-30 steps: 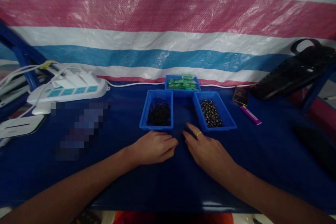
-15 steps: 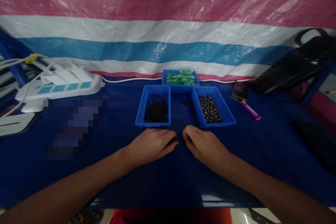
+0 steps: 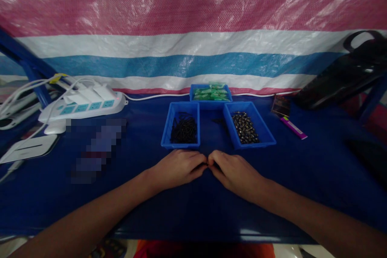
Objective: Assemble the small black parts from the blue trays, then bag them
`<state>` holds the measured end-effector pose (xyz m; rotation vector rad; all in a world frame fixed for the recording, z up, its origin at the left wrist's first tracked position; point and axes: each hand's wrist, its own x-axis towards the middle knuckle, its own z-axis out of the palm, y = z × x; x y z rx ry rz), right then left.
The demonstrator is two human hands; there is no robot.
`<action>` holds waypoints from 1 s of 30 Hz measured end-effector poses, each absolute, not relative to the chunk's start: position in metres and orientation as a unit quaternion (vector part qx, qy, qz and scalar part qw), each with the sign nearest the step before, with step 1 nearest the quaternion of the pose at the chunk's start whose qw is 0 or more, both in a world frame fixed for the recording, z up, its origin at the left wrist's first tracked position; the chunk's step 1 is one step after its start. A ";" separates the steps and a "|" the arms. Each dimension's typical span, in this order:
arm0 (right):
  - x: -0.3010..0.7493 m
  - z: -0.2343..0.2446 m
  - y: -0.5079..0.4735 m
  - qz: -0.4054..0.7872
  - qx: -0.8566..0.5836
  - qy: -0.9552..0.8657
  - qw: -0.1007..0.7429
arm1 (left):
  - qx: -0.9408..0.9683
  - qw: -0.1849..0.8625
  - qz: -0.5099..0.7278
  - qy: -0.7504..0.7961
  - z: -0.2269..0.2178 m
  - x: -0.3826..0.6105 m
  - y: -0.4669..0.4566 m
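Observation:
My left hand (image 3: 181, 167) and my right hand (image 3: 234, 171) meet fingertip to fingertip just in front of the bins. Both are closed in a pinch; whatever sits between the fingers is too small and dark to make out. Behind my left hand is a blue bin (image 3: 165, 133) holding many thin black pieces (image 3: 185, 129). A second blue bin (image 3: 266, 134), behind my right hand, holds small shiny metal parts (image 3: 245, 128). At the back, a third blue bin (image 3: 211, 105) contains green-and-clear packets (image 3: 211, 92).
At left lie a white power strip (image 3: 87, 107) with plugs and cables, and a blurred-out object (image 3: 99, 149). To the right are a purple lighter-like item (image 3: 294, 127), a small dark box (image 3: 281, 105), a black bottle (image 3: 335, 72) and a dark object (image 3: 367, 157). A striped sheet (image 3: 193, 12) hangs behind.
My hands have come together; a gap between their fingertips has closed. The camera view has shifted slightly, moving the scene a little right and down. The bins look unchanged.

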<state>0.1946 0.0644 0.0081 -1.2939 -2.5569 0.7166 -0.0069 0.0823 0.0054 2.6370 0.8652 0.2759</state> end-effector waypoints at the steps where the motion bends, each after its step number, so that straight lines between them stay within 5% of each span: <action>1: 0.196 0.008 0.063 0.234 -0.426 -0.869 0.092 | 0.930 0.180 0.099 0.305 0.005 -0.007 0.083; 30: 0.210 0.017 0.066 0.215 -0.381 -0.897 0.057 | 0.928 0.189 0.149 0.284 0.006 -0.008 0.082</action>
